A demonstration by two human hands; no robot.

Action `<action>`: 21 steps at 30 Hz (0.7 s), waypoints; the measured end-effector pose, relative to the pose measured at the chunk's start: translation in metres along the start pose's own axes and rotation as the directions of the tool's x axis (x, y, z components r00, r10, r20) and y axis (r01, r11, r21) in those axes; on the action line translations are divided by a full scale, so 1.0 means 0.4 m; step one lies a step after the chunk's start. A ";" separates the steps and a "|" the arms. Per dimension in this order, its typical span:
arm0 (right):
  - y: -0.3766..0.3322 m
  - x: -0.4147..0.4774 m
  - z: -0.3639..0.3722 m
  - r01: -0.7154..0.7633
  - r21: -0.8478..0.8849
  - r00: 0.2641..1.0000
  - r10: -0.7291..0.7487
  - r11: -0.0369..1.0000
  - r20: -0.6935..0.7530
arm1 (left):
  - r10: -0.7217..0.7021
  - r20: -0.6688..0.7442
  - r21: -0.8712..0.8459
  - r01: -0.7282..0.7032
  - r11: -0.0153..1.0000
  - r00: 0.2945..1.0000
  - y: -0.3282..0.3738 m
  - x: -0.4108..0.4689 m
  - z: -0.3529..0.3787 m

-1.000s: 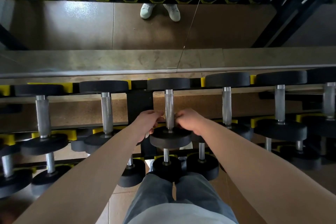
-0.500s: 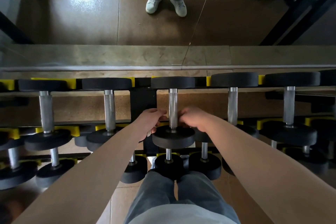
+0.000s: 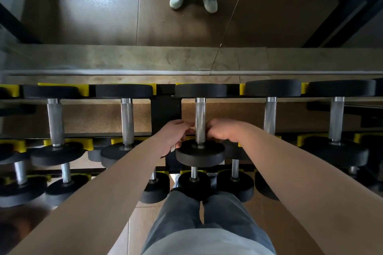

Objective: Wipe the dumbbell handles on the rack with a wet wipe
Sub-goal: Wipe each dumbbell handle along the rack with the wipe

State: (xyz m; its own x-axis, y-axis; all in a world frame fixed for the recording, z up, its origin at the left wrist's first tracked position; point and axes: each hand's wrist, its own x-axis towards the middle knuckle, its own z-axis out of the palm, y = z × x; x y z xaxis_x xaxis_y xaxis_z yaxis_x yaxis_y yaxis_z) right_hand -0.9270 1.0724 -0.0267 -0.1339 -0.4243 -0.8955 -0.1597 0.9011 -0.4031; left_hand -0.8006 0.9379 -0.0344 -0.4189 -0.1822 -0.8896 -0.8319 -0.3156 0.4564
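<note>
Two grips sit at the near end of the middle handle [image 3: 200, 116] on the rack [image 3: 165, 109]. My left grip [image 3: 176, 136] pinches the wipe [image 3: 173, 148]. My right grip [image 3: 222, 131] is curled, hold unclear. Plan: keep the wipe snug and slide it toward the far end.

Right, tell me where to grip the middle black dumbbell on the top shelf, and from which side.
Take its silver knurled handle at the bare middle, coming down from above with the palm over it. It lies front to back between two wide black round heads, which block either end, and the left hand, holding a white wipe, and the right hand flank its near end.
</note>
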 end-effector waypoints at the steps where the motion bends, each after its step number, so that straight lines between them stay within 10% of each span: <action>1: -0.002 0.005 -0.007 -0.021 0.093 0.999 0.023 0.995 -0.021 | -0.001 -0.001 0.018 0.001 1.000 1.000 0.000 0.003 -0.001; 6: -0.026 0.021 -0.055 0.195 0.848 0.968 0.040 0.493 -0.246 | -0.007 0.021 0.028 0.007 1.000 1.000 0.001 0.014 -0.007; 11: 0.013 0.004 -0.009 0.081 0.334 0.970 0.004 0.939 -0.245 | -0.008 0.015 0.042 0.008 0.999 1.000 0.001 0.014 -0.003; 14: 0.035 -0.004 0.016 -0.011 0.024 0.998 0.012 1.000 -0.056 | -0.007 0.006 0.061 0.007 0.998 1.000 0.006 0.010 0.001; 21: 0.031 -0.029 -0.022 0.183 0.462 0.941 -0.019 0.868 -0.338 | 0.014 0.007 0.112 -0.014 0.994 1.000 0.020 0.009 0.000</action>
State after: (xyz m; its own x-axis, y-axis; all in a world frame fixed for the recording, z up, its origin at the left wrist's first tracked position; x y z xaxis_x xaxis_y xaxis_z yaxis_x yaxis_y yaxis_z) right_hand -0.9359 1.0878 -0.0197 -0.4540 -0.4462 -0.7712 0.2882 0.7455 -0.6010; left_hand -0.8089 0.9349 -0.0339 -0.4327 -0.1801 -0.8834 -0.8614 -0.2068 0.4640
